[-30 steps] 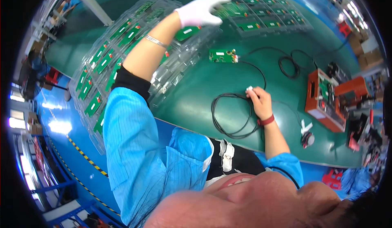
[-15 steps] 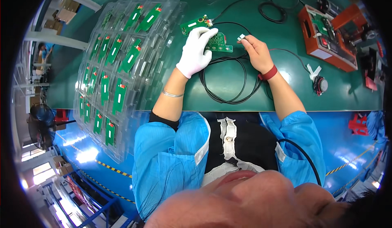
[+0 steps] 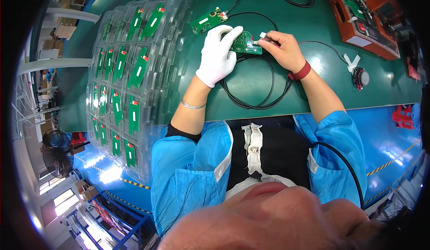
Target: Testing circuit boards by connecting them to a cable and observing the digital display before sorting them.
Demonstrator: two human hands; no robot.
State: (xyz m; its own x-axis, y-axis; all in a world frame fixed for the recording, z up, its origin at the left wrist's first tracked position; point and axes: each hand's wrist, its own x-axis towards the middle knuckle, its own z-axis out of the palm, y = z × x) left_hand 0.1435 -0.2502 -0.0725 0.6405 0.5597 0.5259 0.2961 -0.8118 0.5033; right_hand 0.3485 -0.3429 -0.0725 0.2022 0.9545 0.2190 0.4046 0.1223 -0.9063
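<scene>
My left hand (image 3: 218, 56), in a white glove, grips a small green circuit board (image 3: 245, 45) by its left side. My bare right hand (image 3: 285, 50), with a red wristband, pinches cable ends with white plugs. One white plug (image 3: 263, 35) sticks up above the fingertips. Another sits right at the board's right edge, beside a red part; whether it is seated there I cannot tell. Behind my left hand a second green board (image 3: 208, 21) lies on the table, with a black cable at its right end. A loop of black cable (image 3: 268, 102) lies below both hands.
On the left, a clear plastic tray (image 3: 172, 66) holds several green boards. An orange fixture (image 3: 358, 37) with a board inside stands at the far right. Nearer is a small round speaker-like part (image 3: 360, 78) on a thin wire. More black cable (image 3: 298, 2) is coiled behind.
My right hand has brought the white plugs left, up to the board's right edge. The board, still in my left hand, has shifted slightly right. The whole view has also shifted a little.
</scene>
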